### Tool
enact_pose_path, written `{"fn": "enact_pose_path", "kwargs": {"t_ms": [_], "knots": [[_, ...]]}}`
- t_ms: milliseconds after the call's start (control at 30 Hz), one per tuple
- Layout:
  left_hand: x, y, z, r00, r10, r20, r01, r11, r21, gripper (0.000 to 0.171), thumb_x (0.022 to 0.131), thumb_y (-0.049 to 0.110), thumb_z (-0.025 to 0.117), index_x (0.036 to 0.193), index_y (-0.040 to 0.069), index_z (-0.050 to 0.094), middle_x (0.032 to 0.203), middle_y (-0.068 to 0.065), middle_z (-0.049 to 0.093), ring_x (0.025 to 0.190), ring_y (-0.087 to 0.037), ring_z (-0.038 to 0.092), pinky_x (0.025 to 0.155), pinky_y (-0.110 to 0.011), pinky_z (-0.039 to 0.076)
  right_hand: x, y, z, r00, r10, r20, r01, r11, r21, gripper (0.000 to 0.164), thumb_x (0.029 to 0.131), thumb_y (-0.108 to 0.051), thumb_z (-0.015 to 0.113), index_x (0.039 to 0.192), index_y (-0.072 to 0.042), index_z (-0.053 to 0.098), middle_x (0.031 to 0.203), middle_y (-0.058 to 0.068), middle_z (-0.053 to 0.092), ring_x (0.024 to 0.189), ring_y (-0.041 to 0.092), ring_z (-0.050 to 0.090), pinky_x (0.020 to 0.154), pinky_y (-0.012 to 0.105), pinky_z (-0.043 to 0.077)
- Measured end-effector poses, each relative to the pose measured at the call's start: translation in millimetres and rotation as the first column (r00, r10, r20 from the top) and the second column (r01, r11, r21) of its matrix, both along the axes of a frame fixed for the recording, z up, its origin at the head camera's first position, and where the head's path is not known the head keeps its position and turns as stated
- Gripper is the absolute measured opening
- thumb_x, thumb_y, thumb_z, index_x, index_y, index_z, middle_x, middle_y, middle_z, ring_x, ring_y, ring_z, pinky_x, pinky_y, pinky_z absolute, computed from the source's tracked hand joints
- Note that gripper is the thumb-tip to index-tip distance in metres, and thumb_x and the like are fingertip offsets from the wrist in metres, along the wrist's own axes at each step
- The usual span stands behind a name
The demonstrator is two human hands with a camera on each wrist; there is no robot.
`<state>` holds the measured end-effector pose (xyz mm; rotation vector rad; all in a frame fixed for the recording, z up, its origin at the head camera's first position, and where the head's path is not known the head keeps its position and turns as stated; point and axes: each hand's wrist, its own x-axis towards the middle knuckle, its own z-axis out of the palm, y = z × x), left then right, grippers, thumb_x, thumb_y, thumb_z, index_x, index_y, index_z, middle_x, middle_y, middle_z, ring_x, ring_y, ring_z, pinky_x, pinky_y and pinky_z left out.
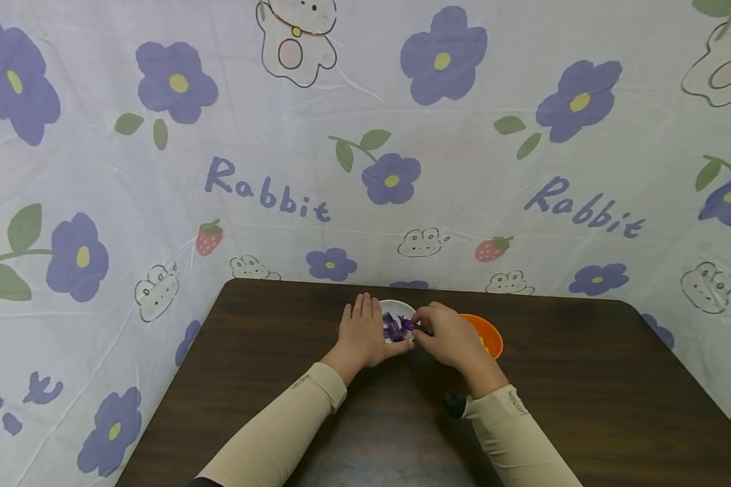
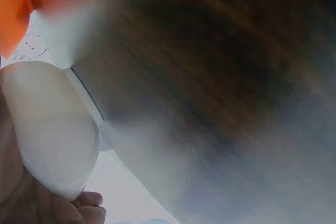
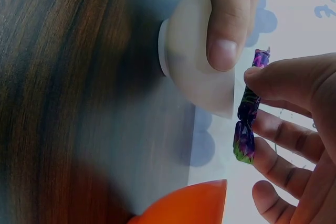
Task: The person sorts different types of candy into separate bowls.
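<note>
A white bowl (image 1: 396, 308) stands on the table with several purple-wrapped candies (image 1: 392, 329) inside. My left hand (image 1: 365, 333) holds the bowl from its left side, the thumb along its near side and the fingers along the far left. In the left wrist view, fingertips (image 2: 91, 200) show past the bowl's wall. My right hand (image 1: 451, 336) is at the bowl's right rim. Between thumb and fingers it pinches a slim candy (image 3: 248, 106) in a shiny purple and green twisted wrapper. The candy is just off the rim in the right wrist view.
An orange bowl (image 1: 493, 336) stands to the right of the white one, partly hidden by my right hand; something yellow shows inside it. The dark wooden table (image 1: 268, 358) ends at the back against a flower-printed cloth (image 1: 268, 243).
</note>
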<state>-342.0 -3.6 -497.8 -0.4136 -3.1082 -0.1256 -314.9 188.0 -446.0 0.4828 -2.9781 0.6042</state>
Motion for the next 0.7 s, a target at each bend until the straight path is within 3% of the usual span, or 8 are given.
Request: {"fn": "enact_pose_path", "kwargs": {"t_ms": [267, 700], "knots": [[0.7, 0.6, 0.2, 1.0, 0.003, -0.007, -0.003, 1.0, -0.014, 0.128, 0.086, 0.096, 0.042, 0.168, 0.0, 0.021, 0.176, -0.021, 0.021, 0.165, -0.037, 0.021, 0.132, -0.054, 0.022, -0.9, -2.1, 1.5, 1.0, 0.009, 0.0, -0.009, 1.0, 0.001, 0.024, 0.095, -0.024, 0.08, 0.116, -0.013, 0.078, 0.099, 0.007, 0.067, 0.08, 0.019, 0.058, 0.076, 0.039, 0.057], [3.2, 0.1, 4.8, 1.0, 0.003, -0.006, -0.003, 1.0, -0.022, 0.127, 0.086, 0.095, 0.043, 0.168, 0.001, 0.022, 0.176, -0.021, 0.021, 0.165, -0.036, 0.021, 0.132, -0.053, 0.024, -9.9, -8.0, -2.4, 1.0, -0.004, 0.006, 0.004, 1.0, 0.002, 0.024, 0.094, -0.026, 0.081, 0.115, -0.015, 0.078, 0.102, 0.005, 0.069, 0.087, 0.02, 0.063, 0.085, 0.045, 0.061]]}}
